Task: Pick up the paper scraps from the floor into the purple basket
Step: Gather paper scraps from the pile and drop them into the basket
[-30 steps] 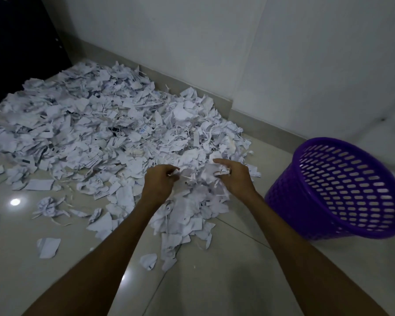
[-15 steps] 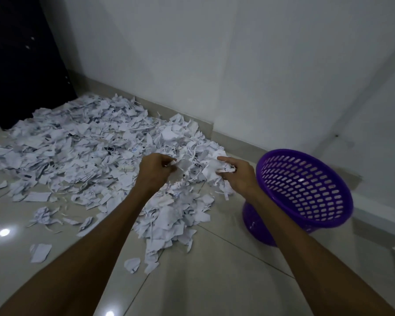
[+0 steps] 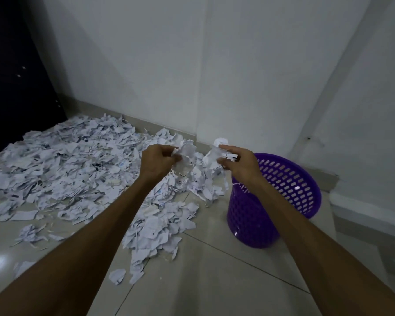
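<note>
1. Both hands were raised above the floor, each closed around a clutch of white paper: the left hand (image 3: 156, 161) pinched a crumpled bunch (image 3: 185, 151) between thumb and curled fingers, and the right hand (image 3: 240, 164) gripped another bunch (image 3: 214, 156) the same way, with thin strips hanging below it.
2. Nearest the camera, a few loose bits (image 3: 117, 275) lay apart on the glossy floor tiles (image 3: 214, 281).
3. Beyond them, the paper scraps (image 3: 78, 169) spread as a wide heap from under the hands away to the left, reaching the foot of the wall.
4. A crumpled ball of paper (image 3: 29, 232) sat by the near left edge of that heap.
5. Just right of the heap stood the purple basket (image 3: 290, 201), upright on the floor, its mesh wall partly hidden by the right forearm; the right hand hung near its rim, on the heap side.
6. Behind everything rose a pale wall (image 3: 169, 65), with a dark door (image 3: 14, 76) at far left.
</note>
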